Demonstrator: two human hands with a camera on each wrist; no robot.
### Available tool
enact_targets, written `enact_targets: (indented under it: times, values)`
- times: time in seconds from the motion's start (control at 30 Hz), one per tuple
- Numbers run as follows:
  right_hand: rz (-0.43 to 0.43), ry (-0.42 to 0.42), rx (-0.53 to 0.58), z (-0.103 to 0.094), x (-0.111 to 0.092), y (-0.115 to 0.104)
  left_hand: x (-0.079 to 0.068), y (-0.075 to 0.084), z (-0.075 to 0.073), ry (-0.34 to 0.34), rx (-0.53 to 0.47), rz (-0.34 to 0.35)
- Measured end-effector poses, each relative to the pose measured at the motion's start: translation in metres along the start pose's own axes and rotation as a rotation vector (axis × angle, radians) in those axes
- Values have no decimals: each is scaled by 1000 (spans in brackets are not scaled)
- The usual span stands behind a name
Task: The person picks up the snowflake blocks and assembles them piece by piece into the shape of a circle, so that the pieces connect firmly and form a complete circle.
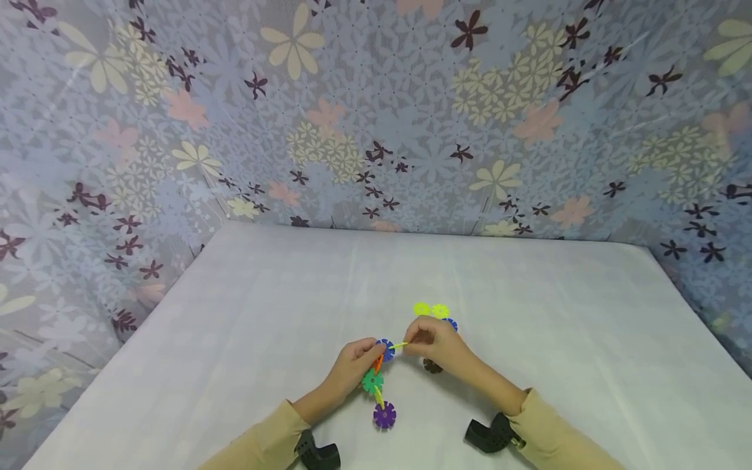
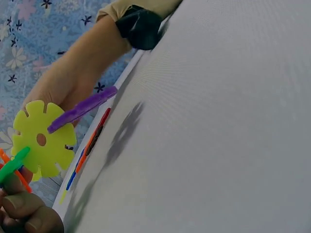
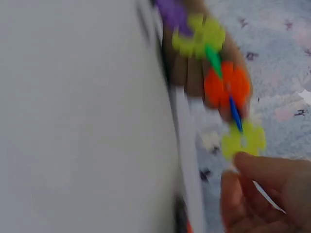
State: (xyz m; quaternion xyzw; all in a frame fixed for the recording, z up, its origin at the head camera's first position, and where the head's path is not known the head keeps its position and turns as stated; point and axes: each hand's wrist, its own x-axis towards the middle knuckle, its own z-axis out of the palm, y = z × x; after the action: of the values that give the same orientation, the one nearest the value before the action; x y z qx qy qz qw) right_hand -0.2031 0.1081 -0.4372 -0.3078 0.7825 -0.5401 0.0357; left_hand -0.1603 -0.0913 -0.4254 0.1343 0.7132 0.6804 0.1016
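A chain of slotted plastic discs runs between my hands: a purple disc (image 1: pixel 384 416) at its low end, then yellow (image 2: pixel 43 141), a green disc (image 1: pixel 373 380), an orange disc (image 3: pixel 227 85), a blue disc (image 1: pixel 385 350) and another yellow disc (image 3: pixel 244 140) at the far end. My left hand (image 1: pixel 354 365) pinches the chain near the orange and blue discs. With thumb and fingers, my right hand (image 1: pixel 444 348) pinches the end yellow disc. The right wrist view is blurred.
More discs lie on the white table (image 1: pixel 264 294) behind and under my right hand: yellow discs (image 1: pixel 422 309), a blue one (image 1: pixel 450 324) and a dark brown one (image 1: pixel 433 366). Black devices (image 1: pixel 490 434) sit on both wrists. Flowered fabric (image 1: pixel 376 117) stands behind the table.
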Motion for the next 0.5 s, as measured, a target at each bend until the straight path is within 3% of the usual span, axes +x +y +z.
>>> enact_targets:
  times: [0.13,0.2,0.33,0.5]
  values:
    - [90,-131,-316,-19,0,-12,-1,1,0,-5,-15,-8]
    - [118,-226,-412,-25,-1,-16,-1,1,0,-4,-17,-6]
    - [119,-351,-483,-30,-3,-21,0,2,-1,-1,-11,6]
    - [105,-372,-507,-28,-5,-20,0,1,-1,14,-4,8]
